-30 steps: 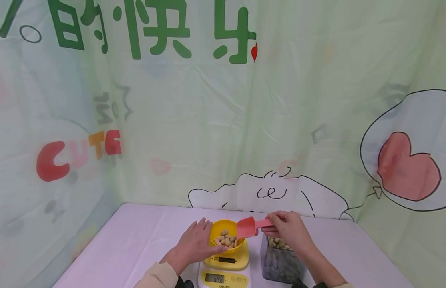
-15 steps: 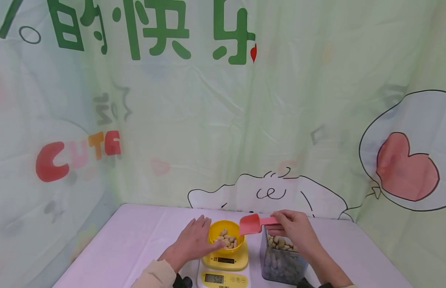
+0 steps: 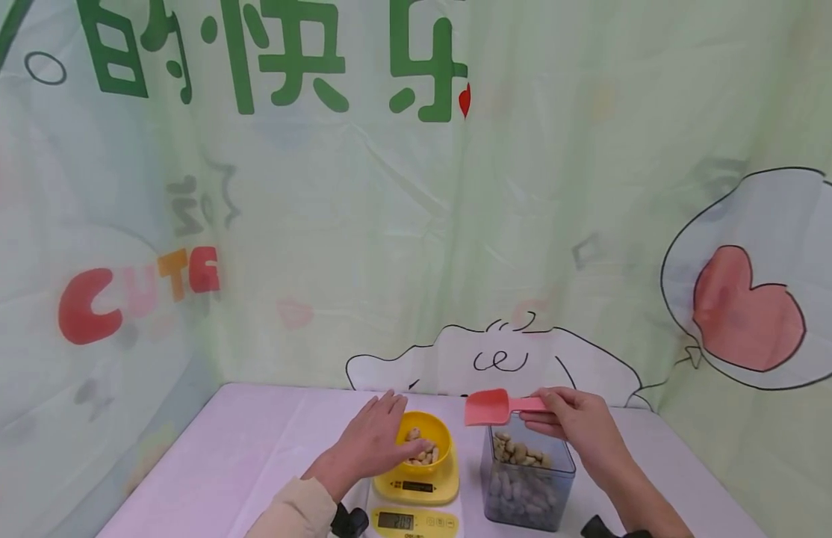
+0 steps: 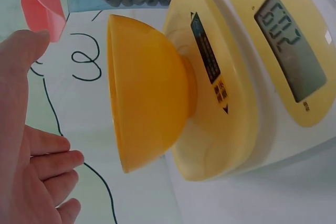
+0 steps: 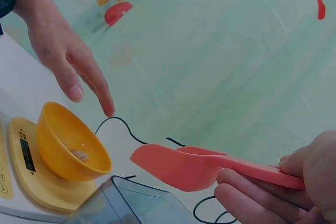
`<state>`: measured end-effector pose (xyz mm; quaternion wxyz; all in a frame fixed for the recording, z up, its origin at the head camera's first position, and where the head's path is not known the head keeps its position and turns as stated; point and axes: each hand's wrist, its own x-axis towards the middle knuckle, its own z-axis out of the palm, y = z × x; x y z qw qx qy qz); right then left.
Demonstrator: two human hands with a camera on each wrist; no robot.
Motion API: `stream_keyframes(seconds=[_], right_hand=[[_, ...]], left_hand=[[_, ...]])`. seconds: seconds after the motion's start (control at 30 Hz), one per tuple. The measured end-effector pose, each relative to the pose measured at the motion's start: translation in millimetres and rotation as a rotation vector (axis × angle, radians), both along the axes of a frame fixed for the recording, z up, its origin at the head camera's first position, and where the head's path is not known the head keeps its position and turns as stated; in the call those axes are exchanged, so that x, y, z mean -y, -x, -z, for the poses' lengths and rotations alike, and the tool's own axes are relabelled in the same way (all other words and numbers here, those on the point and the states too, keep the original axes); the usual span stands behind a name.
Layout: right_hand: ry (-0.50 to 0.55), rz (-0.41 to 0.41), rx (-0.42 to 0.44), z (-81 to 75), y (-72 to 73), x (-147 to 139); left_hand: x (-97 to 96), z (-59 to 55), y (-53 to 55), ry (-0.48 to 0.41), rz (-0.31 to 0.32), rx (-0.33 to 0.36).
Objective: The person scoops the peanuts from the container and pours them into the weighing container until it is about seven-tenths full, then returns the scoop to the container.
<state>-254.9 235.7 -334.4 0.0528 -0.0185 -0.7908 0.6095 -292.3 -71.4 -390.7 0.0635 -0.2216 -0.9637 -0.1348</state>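
A yellow bowl (image 3: 431, 424) holding several pale, nut-like pieces stands on a yellow and white kitchen scale (image 3: 446, 486). My left hand (image 3: 367, 442) hovers beside and above the bowl, fingers extended; in the left wrist view, a gap separates it from the yellow bowl (image 4: 149, 93). My right hand (image 3: 584, 430) pinches the handle of a pink scoop (image 3: 488, 407) between thumb and fingers. The scoop is held over the back left of a clear grey container (image 3: 520, 501) partly filled with the same pieces. No pieces show in the scoop's visible part.
A pale tablecloth (image 3: 255, 456) covers the table. Printed curtains (image 3: 402, 261) hang behind and at both sides. The container stands just right of the scale, with a narrow gap between them. The scale's lit display (image 4: 291, 45) faces the person.
The right hand has carried the scoop rightward and up, away from the bowl's edge. The left hand has lifted slightly from beside the bowl. The scale's reading has fallen.
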Motion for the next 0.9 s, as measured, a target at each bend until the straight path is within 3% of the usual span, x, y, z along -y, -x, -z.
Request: stream_keyframes(seconds=[0.3, 0.6, 0.9], right_hand=[[0.026, -0.011, 0.022, 0.0, -6.2, -25.6], [-0.007, 0.035, 0.048, -1.0, -11.6, -45.2], [-0.036, 0.021, 0.056, 3.6, -12.6, -56.8]], left_hand=[[-13.0, -7.6, -2.7, -0.004, 0.072, -0.07], [-33.4, -15.5, -4.4, -0.013, 0.113, -0.08], [-55.7, -25.5, -7.6, -0.019, 0.172, -0.047]])
